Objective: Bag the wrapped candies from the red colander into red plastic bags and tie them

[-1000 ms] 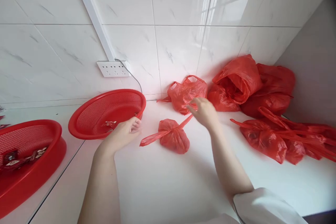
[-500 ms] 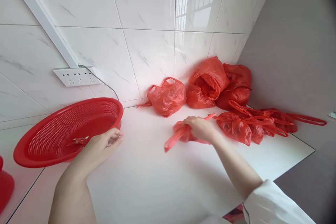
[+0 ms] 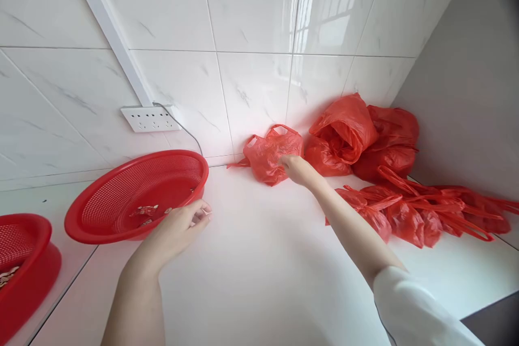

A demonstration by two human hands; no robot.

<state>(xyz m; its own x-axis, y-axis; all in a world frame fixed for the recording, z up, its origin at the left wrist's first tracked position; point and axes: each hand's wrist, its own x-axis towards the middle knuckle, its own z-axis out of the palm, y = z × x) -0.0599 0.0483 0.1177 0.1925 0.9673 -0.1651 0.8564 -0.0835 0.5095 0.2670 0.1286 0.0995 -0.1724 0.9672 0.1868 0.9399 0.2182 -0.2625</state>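
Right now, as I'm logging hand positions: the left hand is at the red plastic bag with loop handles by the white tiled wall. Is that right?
The hand is wrong: the right hand is at the red plastic bag with loop handles by the white tiled wall, as the head view shows. The left hand is by the red perforated plastic basket.

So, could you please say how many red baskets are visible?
2: one basket by the left hand, another basket at the left edge, cut off, possibly more stacked underneath.
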